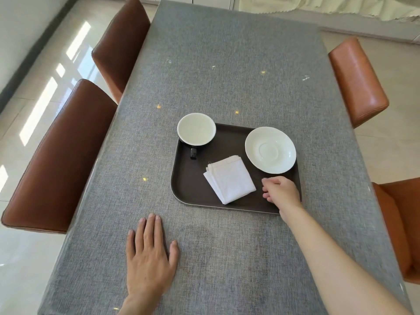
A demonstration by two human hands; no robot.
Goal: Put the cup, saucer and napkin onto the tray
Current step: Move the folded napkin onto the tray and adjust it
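A dark brown tray [191, 189] lies on the grey table. In its far left corner stands a cup [196, 129], black outside and white inside, its handle pointing toward me. A white saucer [270, 150] rests at the tray's far right. A folded white napkin [229, 179] lies in the tray's middle. My right hand [280, 192] hovers over the tray's near right corner, just right of the napkin, fingers loosely curled and holding nothing. My left hand [150, 258] lies flat on the tablecloth, fingers spread, near and left of the tray.
The grey tablecloth [227, 64] covers a long table. Two brown chairs [59, 160] stand along its left side and orange chairs [356, 80] along its right. Glossy floor tiles surround the table.
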